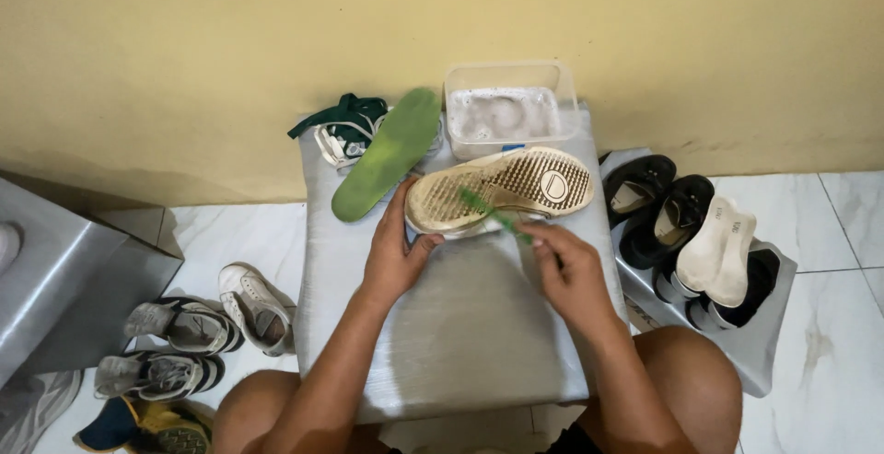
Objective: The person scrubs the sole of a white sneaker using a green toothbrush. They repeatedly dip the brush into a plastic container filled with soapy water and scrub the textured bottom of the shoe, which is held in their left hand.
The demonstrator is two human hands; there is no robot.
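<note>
On the silvery wrapped table (460, 334), the left hand (394, 256) clamps the heel end of an upturned sneaker (502, 189), its tan studded rubber sole facing up. The right hand (571, 270) pinches a translucent green toothbrush (493, 215) against the sole. A green insole (387, 152) and a clear tub of foamy water (506, 109) lie just beyond.

- A grey desk (460, 325) stands against the yellow wall, its top wrapped in a silvery cover.
- At its back edge sits a clear plastic tub (509, 104) of foamy water.
- Just left of the tub lie a green insole (387, 155) and a tangle of dark green laces (345, 118).
- The white marble floor (829, 325) around it carries worn sneakers (189, 325) on the left.
</note>
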